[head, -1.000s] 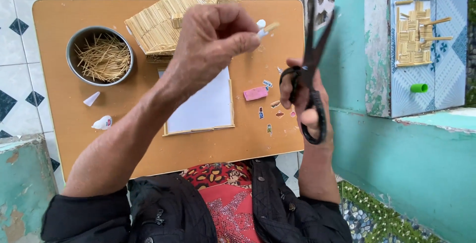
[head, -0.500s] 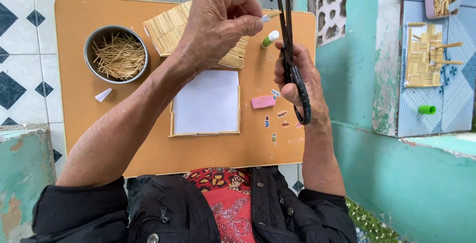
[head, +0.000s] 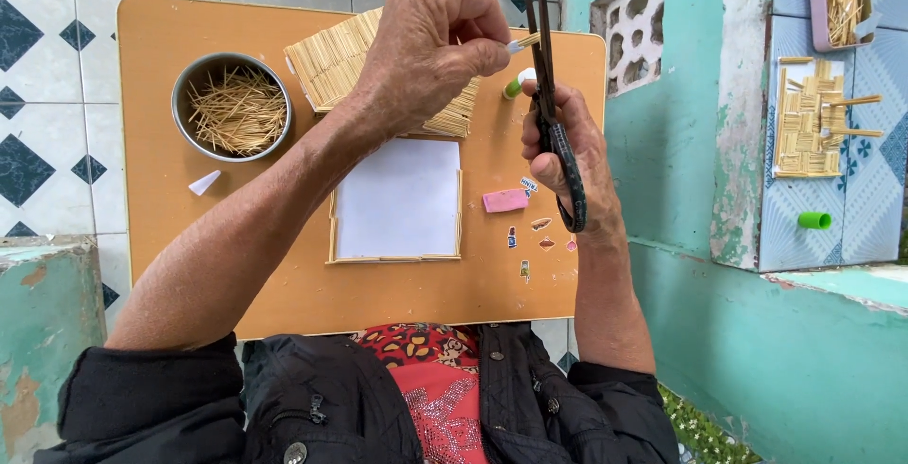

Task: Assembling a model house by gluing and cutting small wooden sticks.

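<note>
Work in hand: trimming 1 thin stick for a stick-built panel.

Grip state: the left hand (head: pixel 430 48) pinches a short pale stick (head: pixel 523 43) between thumb and fingertips, its free end pointing right toward the blades. The right hand (head: pixel 572 157) is closed around the dark handles of the scissors (head: pixel 547 76); the blades point up and away from that grip and stand nearly closed, with the stick's tip right at them. Whether the edges bite the stick cannot be told.

Progress, as judged: 1 woven mat of sticks (head: pixel 350 62) lies finished just beneath the left hand. Below it, nearer the body, a white square sheet (head: pixel 397 199) carries stick edging on 3 sides; the top edge looks bare. Framing appears partly done.

Materials: the sticks are straw-coloured, straight and matt. A round metal bowl (head: pixel 232 106), well left of the pinch, holds a loose tangle of them. A green-capped glue tube (head: pixel 515 86) lies just below the stick. A pink eraser-like block (head: pixel 504 201) and small offcuts lie beside the right wrist. All rest on a smooth orange board (head: pixel 151 237).
</note>
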